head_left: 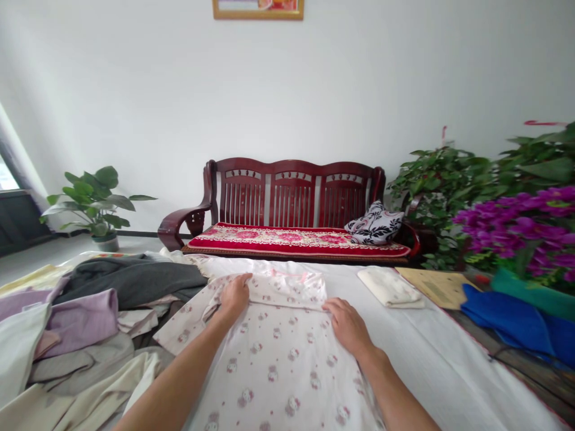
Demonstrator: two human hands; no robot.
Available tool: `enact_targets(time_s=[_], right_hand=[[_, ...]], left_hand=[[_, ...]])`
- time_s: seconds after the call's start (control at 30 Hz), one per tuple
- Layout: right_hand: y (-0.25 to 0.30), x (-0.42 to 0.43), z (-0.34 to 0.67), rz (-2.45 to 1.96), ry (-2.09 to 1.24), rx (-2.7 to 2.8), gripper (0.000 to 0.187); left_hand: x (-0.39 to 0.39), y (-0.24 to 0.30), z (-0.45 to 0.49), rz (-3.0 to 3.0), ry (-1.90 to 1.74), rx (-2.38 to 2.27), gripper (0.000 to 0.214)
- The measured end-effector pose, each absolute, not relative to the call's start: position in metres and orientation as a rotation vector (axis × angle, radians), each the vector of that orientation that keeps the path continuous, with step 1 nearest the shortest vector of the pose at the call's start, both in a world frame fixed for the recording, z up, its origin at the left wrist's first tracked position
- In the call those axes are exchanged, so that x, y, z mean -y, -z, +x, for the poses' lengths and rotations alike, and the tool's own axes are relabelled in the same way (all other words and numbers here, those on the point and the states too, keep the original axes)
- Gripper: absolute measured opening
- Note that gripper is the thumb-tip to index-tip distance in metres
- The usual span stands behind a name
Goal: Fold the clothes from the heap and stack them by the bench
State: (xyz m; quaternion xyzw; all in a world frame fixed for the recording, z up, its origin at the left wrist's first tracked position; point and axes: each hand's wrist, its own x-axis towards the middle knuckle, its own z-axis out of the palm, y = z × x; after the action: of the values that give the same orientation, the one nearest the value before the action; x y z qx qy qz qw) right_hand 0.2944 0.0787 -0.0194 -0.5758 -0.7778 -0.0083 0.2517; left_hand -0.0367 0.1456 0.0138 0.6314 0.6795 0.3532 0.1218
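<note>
A white shirt (pixel 274 359) with a small cartoon-cat print lies spread in front of me, its collar at the far end. One sleeve (pixel 283 296) is folded across the upper chest; the other sleeve (pixel 188 323) sticks out to the left. My left hand (pixel 236 296) is on the shirt near its left shoulder, fingers curled down onto the cloth. My right hand (pixel 348 323) pinches the end of the folded sleeve at the shirt's right edge. The fingertips of both hands are partly hidden.
Loose clothes lie heaped on the left, among them a dark grey garment (pixel 130 278) and a lilac one (pixel 83 320). On the white sheet (pixel 431 347) to the right sits a folded cream cloth (pixel 390 287). Beyond are blue fabric (pixel 512 320), purple flowers (pixel 525 227) and a wooden bench (pixel 291 191).
</note>
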Motion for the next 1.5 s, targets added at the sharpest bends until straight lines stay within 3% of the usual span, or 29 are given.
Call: enact_targets(time_s=[0.23, 0.47, 0.8, 1.1, 1.33, 1.5], right_hand=[[0.017, -0.081, 0.290, -1.612, -0.025, 2.038, 0.031], [0.012, -0.110, 0.291, -1.755, -0.048, 1.852, 0.038], [-0.004, -0.166, 0.281, -1.777, 0.022, 2.028, 0.052], [-0.007, -0.193, 0.304, -1.804, 0.008, 2.027, 0.037], [-0.001, -0.174, 0.308, -1.866, 0.027, 1.834, 0.037], [0.002, -0.134, 0.290, -1.602, -0.019, 1.973, 0.049]], left_hand=[[-0.144, -0.017, -0.031, 1.887, -0.878, -2.120, 0.050], [-0.140, -0.007, -0.033, 1.867, -0.752, -2.142, 0.053], [-0.144, -0.001, -0.028, 1.857, -0.814, -2.100, 0.056], [-0.151, 0.000, -0.025, 1.879, -1.012, -1.937, 0.055], [-0.158, 0.008, -0.013, 1.870, -0.862, -1.986, 0.054], [-0.159, 0.010, -0.015, 1.894, -0.848, -1.981, 0.054]])
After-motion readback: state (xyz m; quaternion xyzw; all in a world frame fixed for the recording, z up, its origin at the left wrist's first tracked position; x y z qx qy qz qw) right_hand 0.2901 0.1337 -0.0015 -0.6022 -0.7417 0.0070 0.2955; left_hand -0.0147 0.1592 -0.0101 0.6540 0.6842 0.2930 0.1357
